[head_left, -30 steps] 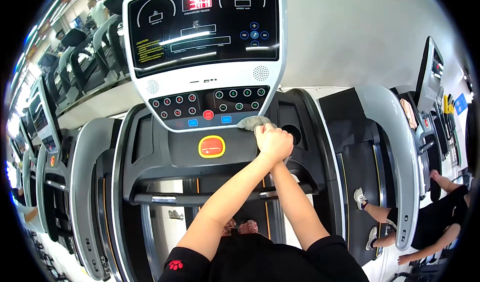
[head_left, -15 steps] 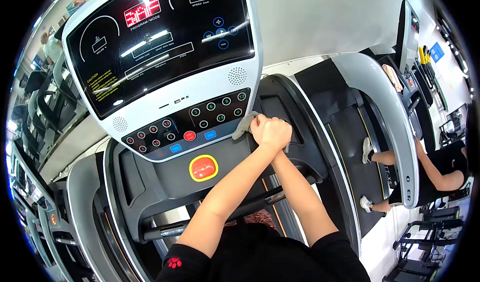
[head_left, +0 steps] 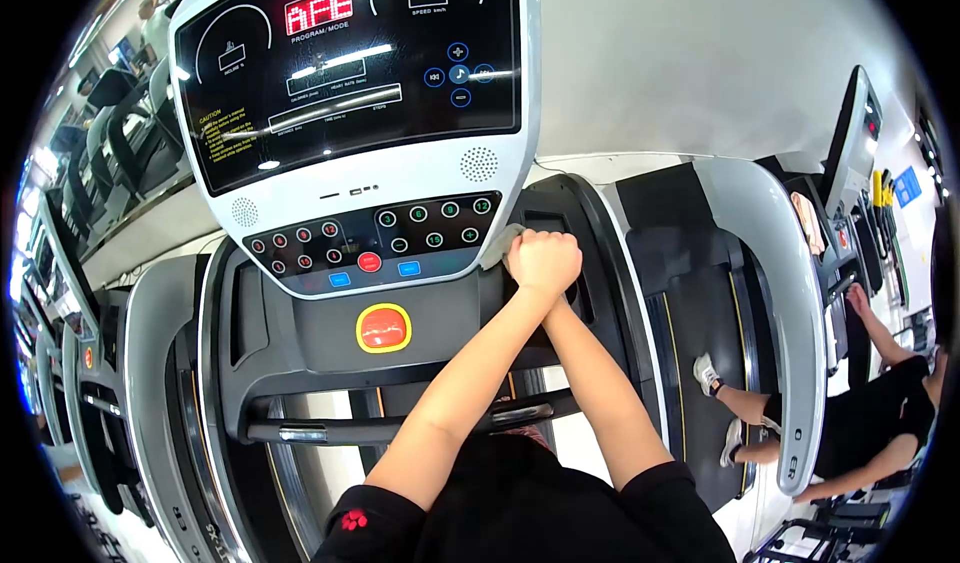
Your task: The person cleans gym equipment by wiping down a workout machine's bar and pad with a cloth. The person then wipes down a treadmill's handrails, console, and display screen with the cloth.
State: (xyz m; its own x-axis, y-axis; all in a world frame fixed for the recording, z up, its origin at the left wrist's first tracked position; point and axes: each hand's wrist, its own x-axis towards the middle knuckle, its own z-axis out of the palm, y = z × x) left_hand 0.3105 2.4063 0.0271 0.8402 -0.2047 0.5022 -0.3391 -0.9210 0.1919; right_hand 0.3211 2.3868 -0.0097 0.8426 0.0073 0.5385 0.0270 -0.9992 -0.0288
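Note:
My left hand (head_left: pixel 545 263) is closed in a fist at the lower right corner of the treadmill console (head_left: pixel 480 128). My right hand (head_left: pixel 561 303) lies beneath it, wrists crossed, with its fingers mostly hidden. Out of the clasped hands, on the left side, sticks a grey cloth (head_left: pixel 499 248). Its tip touches or nearly touches the console's edge beside the button panel (head_left: pixel 370 238). Above the buttons, the black display (head_left: pixel 345 163) shows red lit letters. A red stop button (head_left: pixel 383 328) with a yellow rim sits left of my forearms.
The treadmill's front handlebar (head_left: pixel 360 430) crosses below my forearms. On the right, a person in dark clothes (head_left: pixel 880 413) is on a neighbouring treadmill (head_left: pixel 700 333). Another treadmill (head_left: pixel 155 363) stands to the left. Behind the console is a pale wall (head_left: pixel 660 63).
My view has shifted, so the console sits slightly farther right. My hands stay clasped on the cloth at the same corner. The red letters differ, and the person on the right has changed stride.

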